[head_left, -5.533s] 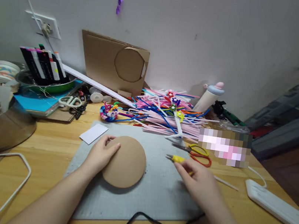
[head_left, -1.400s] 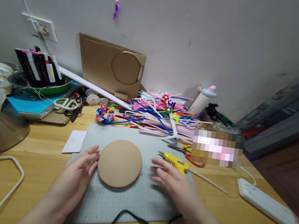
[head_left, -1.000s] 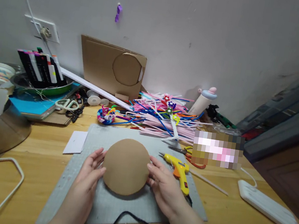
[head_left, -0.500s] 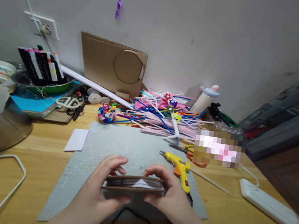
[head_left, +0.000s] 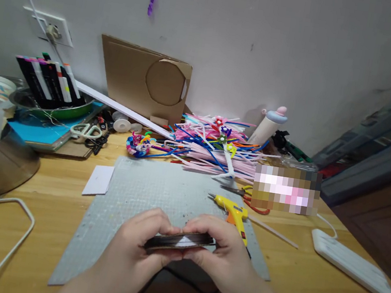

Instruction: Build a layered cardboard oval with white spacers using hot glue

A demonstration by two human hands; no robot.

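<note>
Grey wall (head_left: 213, 27) and wooden table (head_left: 53, 184), seen from my head camera: a pale cutting mat (head_left: 137, 191) lies in front of me, with a yellow glue gun (head_left: 231, 207) on its right side, a white card (head_left: 97, 181) at its left edge and a heap of fuzzy craft stems (head_left: 215, 158) behind it. Over the near part of the mat I hold a layered cardboard piece (head_left: 174, 241) edge-on, tilted slightly, its right end higher; something white (head_left: 186, 241) shows between its dark-edged layers. My left hand (head_left: 133, 242) curls closely around its left end, fingers above and thumb below. My right hand (head_left: 227, 249) pinches the right end the same way. To press this well, I judge, I should squeeze evenly, keep each thumb opposite its fingertips, and work along the rim so the layers stay lined up. Compared with half a second ago, my hands are nearer each other, my fingertips lie on the cardboard instead of arching above it, and the gap between the layers looks narrower, though my fingers hide part of it
</note>
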